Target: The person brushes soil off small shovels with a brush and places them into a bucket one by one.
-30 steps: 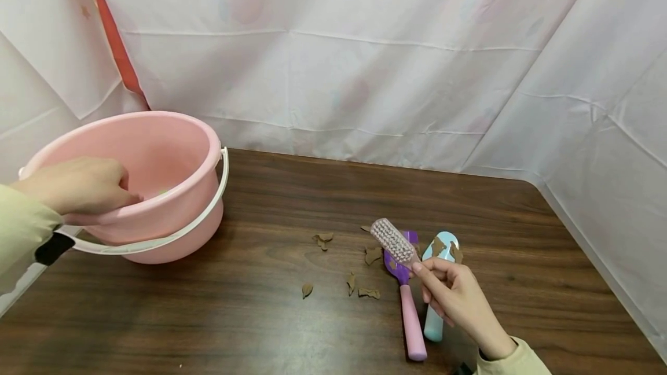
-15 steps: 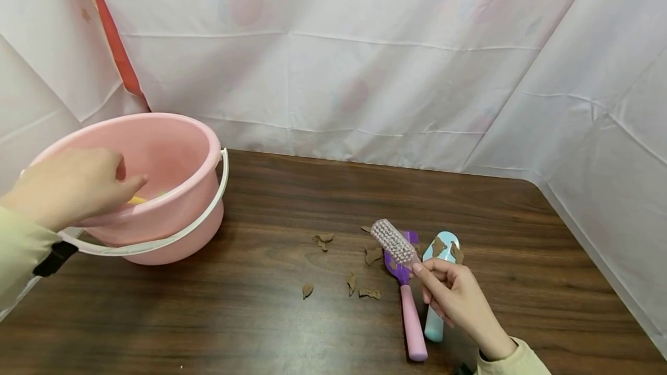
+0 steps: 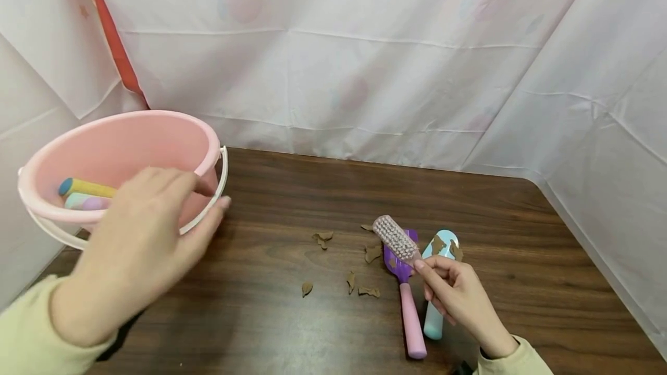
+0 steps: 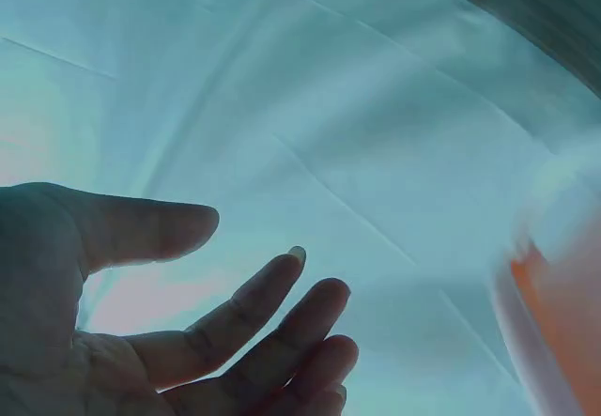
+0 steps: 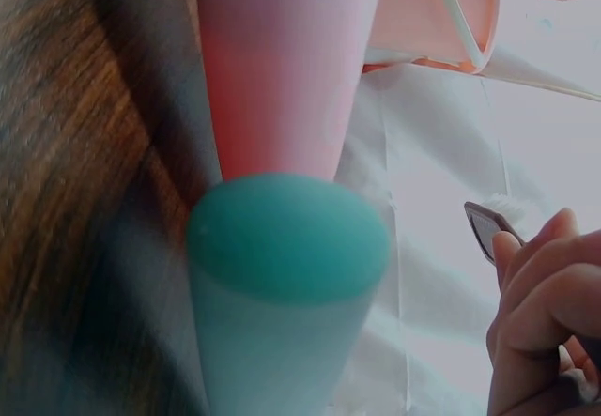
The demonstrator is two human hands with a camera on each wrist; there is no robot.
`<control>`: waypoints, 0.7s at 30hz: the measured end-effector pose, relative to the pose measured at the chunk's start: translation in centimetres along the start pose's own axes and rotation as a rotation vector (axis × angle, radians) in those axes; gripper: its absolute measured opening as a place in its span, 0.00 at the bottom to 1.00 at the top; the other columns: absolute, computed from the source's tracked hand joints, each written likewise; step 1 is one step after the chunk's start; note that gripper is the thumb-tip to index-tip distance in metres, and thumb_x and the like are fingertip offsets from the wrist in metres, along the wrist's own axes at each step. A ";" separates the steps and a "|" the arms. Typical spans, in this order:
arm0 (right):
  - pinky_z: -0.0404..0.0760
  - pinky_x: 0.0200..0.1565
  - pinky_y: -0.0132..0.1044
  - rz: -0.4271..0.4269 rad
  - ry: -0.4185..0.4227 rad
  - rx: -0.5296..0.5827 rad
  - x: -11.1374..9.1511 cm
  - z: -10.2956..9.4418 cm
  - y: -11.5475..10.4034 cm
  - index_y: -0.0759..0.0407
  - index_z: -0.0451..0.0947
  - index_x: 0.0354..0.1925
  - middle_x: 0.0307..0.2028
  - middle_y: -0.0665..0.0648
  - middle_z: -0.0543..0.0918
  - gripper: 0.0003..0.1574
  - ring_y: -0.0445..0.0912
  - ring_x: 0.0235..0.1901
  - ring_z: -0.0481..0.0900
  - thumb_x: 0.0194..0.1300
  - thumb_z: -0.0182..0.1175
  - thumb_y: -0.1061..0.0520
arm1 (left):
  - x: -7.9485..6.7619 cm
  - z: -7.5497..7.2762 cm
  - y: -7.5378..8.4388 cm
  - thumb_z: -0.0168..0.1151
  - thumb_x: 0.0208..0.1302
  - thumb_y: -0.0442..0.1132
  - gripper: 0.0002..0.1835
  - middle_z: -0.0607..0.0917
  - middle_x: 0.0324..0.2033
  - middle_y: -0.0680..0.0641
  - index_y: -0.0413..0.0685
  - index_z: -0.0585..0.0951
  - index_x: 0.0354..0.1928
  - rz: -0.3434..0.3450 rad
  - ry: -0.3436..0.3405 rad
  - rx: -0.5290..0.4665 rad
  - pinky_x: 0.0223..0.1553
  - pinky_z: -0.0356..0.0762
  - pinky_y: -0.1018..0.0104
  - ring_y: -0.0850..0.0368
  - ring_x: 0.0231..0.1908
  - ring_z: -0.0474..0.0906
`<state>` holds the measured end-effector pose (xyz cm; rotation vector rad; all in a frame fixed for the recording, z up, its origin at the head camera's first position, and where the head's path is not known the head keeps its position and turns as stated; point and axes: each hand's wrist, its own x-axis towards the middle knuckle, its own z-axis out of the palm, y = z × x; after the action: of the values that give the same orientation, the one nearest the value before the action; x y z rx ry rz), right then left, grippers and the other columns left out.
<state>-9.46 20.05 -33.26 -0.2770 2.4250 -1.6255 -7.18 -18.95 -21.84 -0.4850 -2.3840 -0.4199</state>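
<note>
My right hand (image 3: 461,297) pinches the handle of a small pinkish brush (image 3: 395,239), its pale bristles facing up. Below it lie a purple-headed toy shovel with a pink handle (image 3: 412,323) and a light-blue one with a teal handle (image 3: 433,324), bits of brown leaf on their heads. My left hand (image 3: 138,242), fingers spread and holding nothing, is in front of the pink bucket (image 3: 132,143) in the head view; the left wrist view shows thumb and fingers apart. Inside the bucket are a yellow stick with a blue end (image 3: 91,187) and a mint-and-lilac piece (image 3: 85,202).
Several dry brown leaf pieces (image 3: 369,292) are scattered across the dark wooden table (image 3: 250,317). The bucket's white handle (image 3: 59,234) hangs down its front. Pale cloth (image 3: 333,74) closes off the back and sides, with a red ribbon (image 3: 116,45) at the back left.
My left hand has come up out of the bucket and moved right and nearer, uncovering the yellow stick and the mint-and-lilac piece. My right hand with the brush has hardly moved.
</note>
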 end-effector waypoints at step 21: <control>0.61 0.05 0.34 0.045 0.099 0.062 0.0 0.2 -0.6 0.70 0.74 0.39 0.15 0.49 0.72 0.22 0.35 0.07 0.61 0.71 0.53 0.49 | -2.4 7.9 6.7 0.67 0.57 0.42 0.07 0.81 0.28 0.54 0.50 0.79 0.31 -0.129 -0.198 -0.219 0.33 0.73 0.64 0.61 0.32 0.73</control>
<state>-9.35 19.66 -32.77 -0.1348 2.4278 -1.7294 -6.76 -10.29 -28.09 -0.4913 -2.5828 -0.7265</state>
